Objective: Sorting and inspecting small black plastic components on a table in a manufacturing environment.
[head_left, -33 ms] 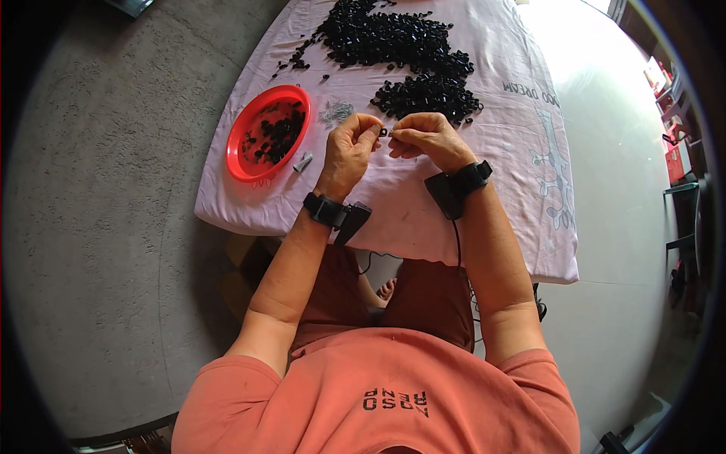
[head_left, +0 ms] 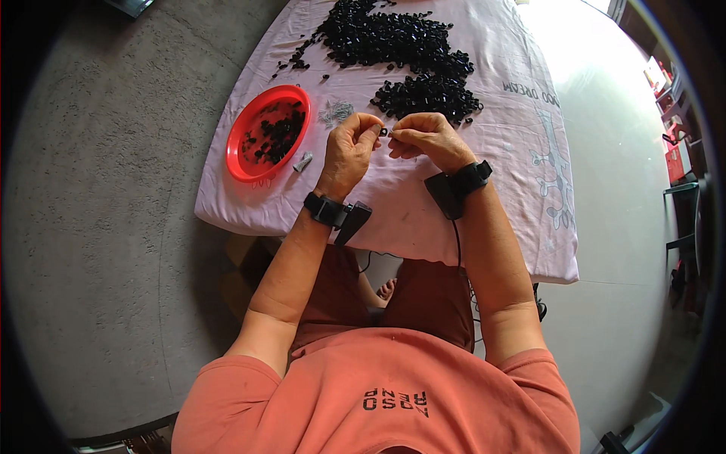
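My left hand (head_left: 350, 147) is closed in a pinch on a small black plastic piece (head_left: 383, 132), held at the fingertips just above the table. My right hand (head_left: 427, 140) meets it from the other side, its thumb and fingers pressed together beside the piece. Whatever lies between those right fingertips is too small to make out. Just beyond my hands spreads a heap of similar black pieces (head_left: 427, 97). A small pile of thin silvery metal bits (head_left: 335, 113) lies beyond my left hand.
Left of my hands stands a red plastic basin (head_left: 234, 155) with black pieces inside. A small grey object (head_left: 302, 162) lies between it and my left wrist. A larger black heap (head_left: 386, 38) covers the far part of the cloth-covered table (head_left: 507, 197). A cable (head_left: 458, 246) hangs from my right wrist's device.
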`<state>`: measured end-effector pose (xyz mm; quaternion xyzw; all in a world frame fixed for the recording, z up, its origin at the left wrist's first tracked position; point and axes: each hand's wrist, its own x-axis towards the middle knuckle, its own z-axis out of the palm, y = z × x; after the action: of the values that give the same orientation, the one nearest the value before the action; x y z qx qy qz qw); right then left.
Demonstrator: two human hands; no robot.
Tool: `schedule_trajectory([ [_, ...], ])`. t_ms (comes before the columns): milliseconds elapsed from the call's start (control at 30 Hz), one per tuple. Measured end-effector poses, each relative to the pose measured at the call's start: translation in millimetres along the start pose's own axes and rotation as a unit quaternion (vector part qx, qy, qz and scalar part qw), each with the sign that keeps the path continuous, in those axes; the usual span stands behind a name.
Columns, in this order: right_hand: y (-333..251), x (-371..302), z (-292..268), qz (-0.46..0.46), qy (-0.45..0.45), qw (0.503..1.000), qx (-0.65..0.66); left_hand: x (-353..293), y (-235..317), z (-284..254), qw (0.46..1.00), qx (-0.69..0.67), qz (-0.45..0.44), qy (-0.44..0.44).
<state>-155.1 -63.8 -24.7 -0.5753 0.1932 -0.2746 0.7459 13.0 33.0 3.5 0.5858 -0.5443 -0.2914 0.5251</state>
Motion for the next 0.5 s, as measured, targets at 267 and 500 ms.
schedule_trajectory([
  [267,-0.5,0.5,0.2,0.002,-0.015,1.000,-0.002,4.3,2.1,3.5,0.990,0.123,0.073,0.009],
  [500,3.2,2.1,0.3,-0.004,-0.010,1.000,0.003,6.8,6.6,4.7,0.968,0.204,0.145,0.023],
])
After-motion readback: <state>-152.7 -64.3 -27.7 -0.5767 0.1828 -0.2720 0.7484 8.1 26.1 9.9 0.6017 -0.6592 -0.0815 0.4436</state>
